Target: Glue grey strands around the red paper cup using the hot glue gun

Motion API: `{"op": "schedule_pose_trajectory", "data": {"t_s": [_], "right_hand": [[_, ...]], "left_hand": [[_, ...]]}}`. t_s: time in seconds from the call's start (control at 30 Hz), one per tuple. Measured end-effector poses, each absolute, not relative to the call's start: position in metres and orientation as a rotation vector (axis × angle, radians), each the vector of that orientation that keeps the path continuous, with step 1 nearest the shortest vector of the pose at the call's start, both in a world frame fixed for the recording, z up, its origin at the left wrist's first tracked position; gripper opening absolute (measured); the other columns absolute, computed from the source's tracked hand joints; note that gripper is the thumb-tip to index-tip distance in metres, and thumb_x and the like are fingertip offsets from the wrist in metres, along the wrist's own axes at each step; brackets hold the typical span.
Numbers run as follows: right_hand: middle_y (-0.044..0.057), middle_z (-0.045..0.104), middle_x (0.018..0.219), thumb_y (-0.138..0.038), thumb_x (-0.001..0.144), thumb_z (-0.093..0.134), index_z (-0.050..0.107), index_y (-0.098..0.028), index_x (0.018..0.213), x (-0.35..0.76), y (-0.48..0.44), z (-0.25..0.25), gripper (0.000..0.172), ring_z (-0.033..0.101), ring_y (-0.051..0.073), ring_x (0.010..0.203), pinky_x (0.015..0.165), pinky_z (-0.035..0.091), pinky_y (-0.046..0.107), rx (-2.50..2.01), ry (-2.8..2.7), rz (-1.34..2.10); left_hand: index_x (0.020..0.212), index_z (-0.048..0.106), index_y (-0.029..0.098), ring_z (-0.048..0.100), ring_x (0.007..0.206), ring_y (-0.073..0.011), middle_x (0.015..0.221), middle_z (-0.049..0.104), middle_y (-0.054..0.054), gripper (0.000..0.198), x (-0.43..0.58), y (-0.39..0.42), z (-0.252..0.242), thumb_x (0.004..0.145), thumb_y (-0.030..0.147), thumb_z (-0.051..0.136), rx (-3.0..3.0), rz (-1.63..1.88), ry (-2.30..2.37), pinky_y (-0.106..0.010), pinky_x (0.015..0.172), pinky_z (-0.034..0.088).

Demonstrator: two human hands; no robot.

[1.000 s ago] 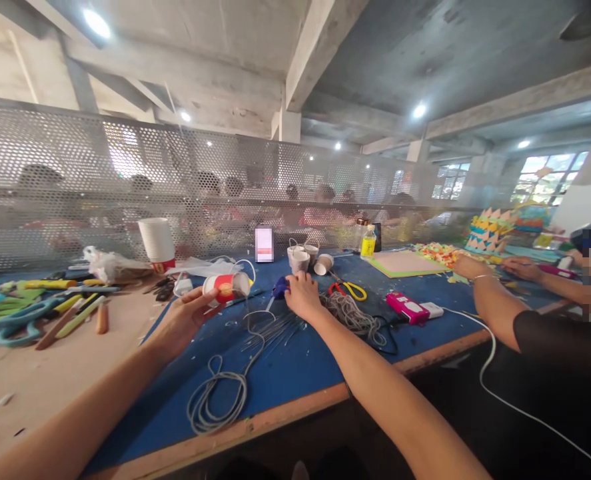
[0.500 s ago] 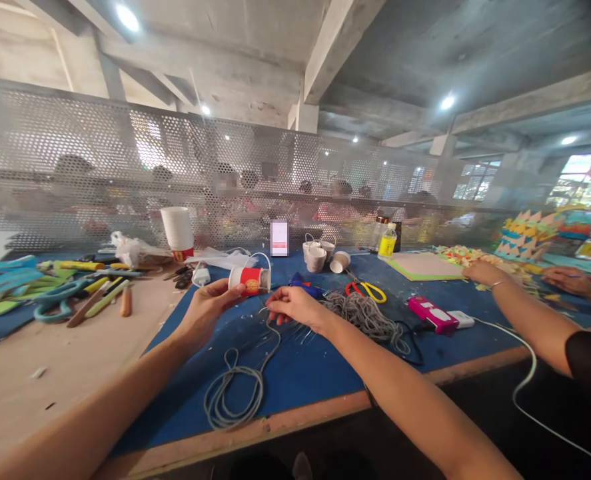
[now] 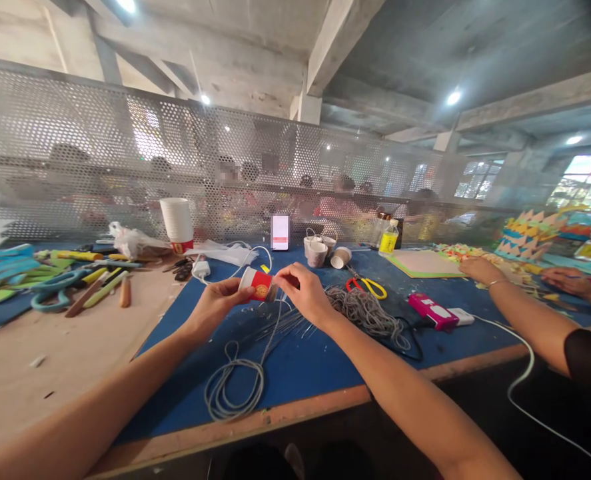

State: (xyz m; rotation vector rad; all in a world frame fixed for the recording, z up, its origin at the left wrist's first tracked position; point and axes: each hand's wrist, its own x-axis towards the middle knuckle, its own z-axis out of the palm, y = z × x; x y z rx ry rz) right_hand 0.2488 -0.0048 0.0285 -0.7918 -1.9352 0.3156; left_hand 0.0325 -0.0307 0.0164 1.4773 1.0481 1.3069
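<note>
Over the blue tabletop [image 3: 315, 363], I have the left hand [image 3: 218, 303] closed around a red-and-white paper cup [image 3: 258, 285], tipped sideways with its open end toward the right hand [image 3: 302, 293]. Those right fingertips are pinched narrow at the cup's rim — whether on anything, I can't tell. Grey cord [image 3: 269, 343] trails below. I judge this as fiddly rim work; next calls for a steady cup and a fine pinch.

Ceiling lamps [image 3: 454, 98] glare; right window [image 3: 581, 189] bright; bottom right dark; mesh screen [image 3: 185, 147] hazy.
</note>
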Motion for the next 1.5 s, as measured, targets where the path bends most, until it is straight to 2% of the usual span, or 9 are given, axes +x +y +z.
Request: {"op": "schedule_pose_trajectory", "data": {"t_s": [0.17,0.6,0.73,1.0,1.33,1.5], "right_hand": [[0.001,0.063,0.088,-0.033,0.094,0.063,0.068,-0.021,0.088,0.248,-0.002,0.028,0.014,0.061,0.013,0.078,0.080,0.050,0.025,-0.814,-1.919,0.332],[0.001,0.068,0.085,-0.035,0.088,0.067,0.067,-0.020,0.084,0.250,0.006,0.025,0.016,0.063,0.014,0.076,0.077,0.051,0.026,-0.899,-1.814,0.446],[0.001,0.068,0.083,-0.036,0.088,0.066,0.067,-0.020,0.083,0.251,0.006,0.027,0.016,0.063,0.014,0.076,0.077,0.051,0.026,-0.919,-1.802,0.461],[0.001,0.067,0.082,-0.036,0.088,0.065,0.066,-0.020,0.083,0.252,0.004,0.028,0.017,0.062,0.015,0.076,0.076,0.050,0.026,-0.903,-1.786,0.484],[0.001,0.067,0.081,-0.035,0.088,0.064,0.065,-0.019,0.082,0.252,0.002,0.030,0.016,0.062,0.015,0.076,0.076,0.050,0.026,-0.888,-1.781,0.492],[0.001,0.068,0.082,-0.036,0.088,0.064,0.065,-0.019,0.083,0.252,0.003,0.029,0.017,0.063,0.015,0.076,0.075,0.049,0.026,-0.894,-1.790,0.488]], "left_hand": [[0.089,0.082,0.022,0.069,0.079,-0.0254,0.090,0.079,-0.007,0.028,0.035,-0.032,0.017,0.072,0.044,0.082,1.503,1.250,1.010,-0.033,0.075,0.051],[0.087,0.081,0.023,0.069,0.079,-0.0264,0.087,0.079,-0.006,0.030,0.035,-0.033,0.018,0.069,0.047,0.083,1.505,1.236,1.015,-0.034,0.076,0.051],[0.089,0.081,0.023,0.069,0.081,-0.0268,0.090,0.079,-0.007,0.030,0.033,-0.033,0.017,0.072,0.048,0.081,1.499,1.229,1.005,-0.035,0.077,0.052],[0.091,0.080,0.022,0.067,0.077,-0.0238,0.089,0.078,-0.006,0.028,0.033,-0.035,0.017,0.077,0.046,0.078,1.498,1.232,0.997,-0.033,0.073,0.051],[0.091,0.079,0.020,0.065,0.069,-0.0224,0.083,0.077,-0.007,0.032,0.034,-0.037,0.019,0.075,0.047,0.079,1.479,1.204,1.012,-0.031,0.063,0.049],[0.093,0.078,0.018,0.066,0.072,-0.0217,0.086,0.077,-0.006,0.035,0.034,-0.038,0.021,0.074,0.049,0.080,1.488,1.184,1.015,-0.029,0.065,0.050]]}}
